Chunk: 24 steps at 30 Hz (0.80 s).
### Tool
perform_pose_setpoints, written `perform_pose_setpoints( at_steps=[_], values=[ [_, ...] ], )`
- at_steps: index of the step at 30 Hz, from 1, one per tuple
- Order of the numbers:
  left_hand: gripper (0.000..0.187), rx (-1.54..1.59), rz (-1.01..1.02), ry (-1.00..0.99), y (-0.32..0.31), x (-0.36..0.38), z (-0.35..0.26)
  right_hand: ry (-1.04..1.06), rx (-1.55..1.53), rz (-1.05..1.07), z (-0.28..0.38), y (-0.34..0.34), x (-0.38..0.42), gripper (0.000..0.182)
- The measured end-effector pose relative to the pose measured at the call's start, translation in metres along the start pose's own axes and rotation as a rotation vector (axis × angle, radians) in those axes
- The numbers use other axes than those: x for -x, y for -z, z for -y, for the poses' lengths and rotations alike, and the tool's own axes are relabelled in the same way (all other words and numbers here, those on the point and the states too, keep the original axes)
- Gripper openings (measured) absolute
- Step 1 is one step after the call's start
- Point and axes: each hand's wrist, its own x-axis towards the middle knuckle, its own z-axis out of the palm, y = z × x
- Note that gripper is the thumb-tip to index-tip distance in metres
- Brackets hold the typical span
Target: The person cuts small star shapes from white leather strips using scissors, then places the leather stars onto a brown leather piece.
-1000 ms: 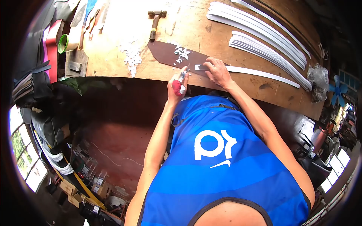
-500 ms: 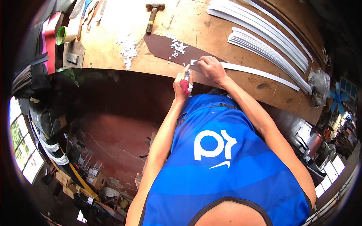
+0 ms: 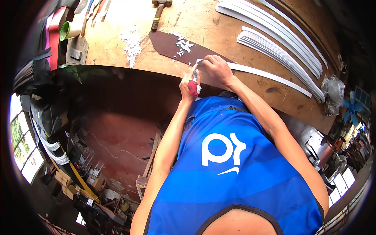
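A long white strip (image 3: 270,75) lies along the table's near edge, its left end on a dark brown board (image 3: 164,44). My right hand (image 3: 217,69) is closed over that end, with a small dark piece at its fingertips, too small to name. My left hand (image 3: 189,85), with red and white wrapping on its fingers, is below the edge. Its index finger reaches up to the strip's tip, and its fingers seem pinched there, partly hidden. White triangular offcuts (image 3: 185,47) are scattered on the board just beyond my hands.
A hammer (image 3: 157,17) lies behind the board. More white scraps (image 3: 132,45) are heaped to the left. Stacked white strips (image 3: 280,58) stretch across the right side, near a crumpled plastic bag (image 3: 332,92). A green-rimmed roll (image 3: 67,31) is at far left.
The right hand has shifted slightly up and left over the strip's end, which now shows less notch. The left hand stays close to the tip. The view has tilted slightly.
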Motion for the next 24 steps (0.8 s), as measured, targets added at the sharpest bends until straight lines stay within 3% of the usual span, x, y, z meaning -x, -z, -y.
perform_pose_setpoints(
  at_steps=[21,24],
  values=[
    [0.029,0.126,0.004,0.011,-0.002,-0.001,0.01,-0.024,-0.02,0.012,0.002,-0.004,0.0,0.017],
    [0.034,0.13,-0.076,-0.073,-0.007,-0.001,0.017,-0.023,-0.017,0.009,0.001,-0.004,0.0,0.017]
  ],
)
